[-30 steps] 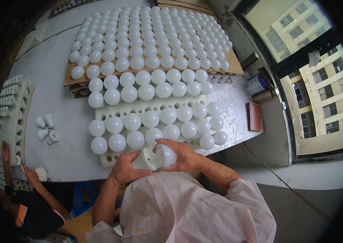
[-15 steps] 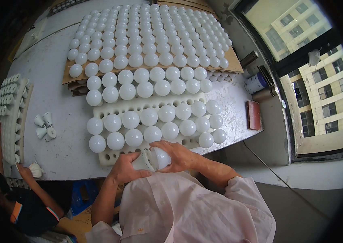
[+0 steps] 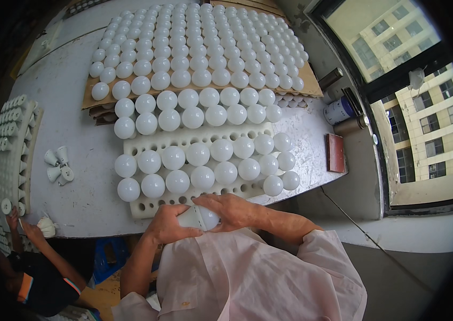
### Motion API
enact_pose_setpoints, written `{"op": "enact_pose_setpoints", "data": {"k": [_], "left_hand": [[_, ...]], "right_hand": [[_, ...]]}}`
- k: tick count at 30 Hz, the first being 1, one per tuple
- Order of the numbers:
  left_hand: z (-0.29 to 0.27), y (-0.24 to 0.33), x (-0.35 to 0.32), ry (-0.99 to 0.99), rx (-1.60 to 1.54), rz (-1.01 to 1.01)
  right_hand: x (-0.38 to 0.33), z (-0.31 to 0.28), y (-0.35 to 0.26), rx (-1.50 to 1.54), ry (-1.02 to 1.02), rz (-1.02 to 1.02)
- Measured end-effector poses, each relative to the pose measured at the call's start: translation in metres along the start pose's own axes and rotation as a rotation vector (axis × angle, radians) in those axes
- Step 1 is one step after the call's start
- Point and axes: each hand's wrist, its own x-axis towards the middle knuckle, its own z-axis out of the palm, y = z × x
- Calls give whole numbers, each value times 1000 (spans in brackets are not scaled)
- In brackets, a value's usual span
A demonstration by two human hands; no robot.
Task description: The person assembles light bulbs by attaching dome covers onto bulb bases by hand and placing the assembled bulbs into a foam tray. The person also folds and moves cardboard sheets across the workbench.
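Observation:
In front of my shirt, just off the table's near edge, I hold an LED bulb in both hands. My left hand point(image 3: 163, 226) is wrapped round its white tapered housing point(image 3: 188, 218). My right hand point(image 3: 234, 211) closes over the round white cover point(image 3: 210, 219), which sits against the housing's wide rim. Beyond my hands, a white foam tray point(image 3: 142, 208) with rows of holes carries round white bulb covers point(image 3: 177, 183). My fingers partly hide the bulb.
Many more white globes point(image 3: 198, 63) stand on cardboard point(image 3: 90, 91) behind. Several white bulb housings point(image 3: 53, 174) lie at left, where a co-worker's hands point(image 3: 33, 231) are beside an upright tray point(image 3: 23, 155). A dark red block point(image 3: 335, 153) and a tin can point(image 3: 338, 111) stand near the window.
The cover has closed up against the housing, where a slanted gap showed before. My right hand has shifted slightly left. The co-worker's far hand has come down toward the other hand.

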Motion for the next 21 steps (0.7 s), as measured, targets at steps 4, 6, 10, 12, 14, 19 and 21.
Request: {"op": "enact_pose_setpoints", "data": {"k": [4, 6, 10, 12, 14, 19, 21], "left_hand": [[0, 2, 1, -11, 2, -6], [-2, 5, 6, -37, -7, -17], [4, 6, 8, -81, -166, -104], [10, -2, 11, -83, -275, -67], [14, -2, 13, -92, -386, -30], [15, 17, 19, -182, -428, -62], [15, 26, 22, -208, -406, -45]], "right_hand": [[1, -3, -4, -27, -7, -2], [2, -2, 1, -40, -12, 13], [2, 5, 0, 48, 50, 43], [9, 8, -3, 103, 197, -84], [9, 9, -4, 155, 347, -205], [-7, 16, -6, 333, 471, -205], [-12, 15, -8, 300, 517, -197]]}}
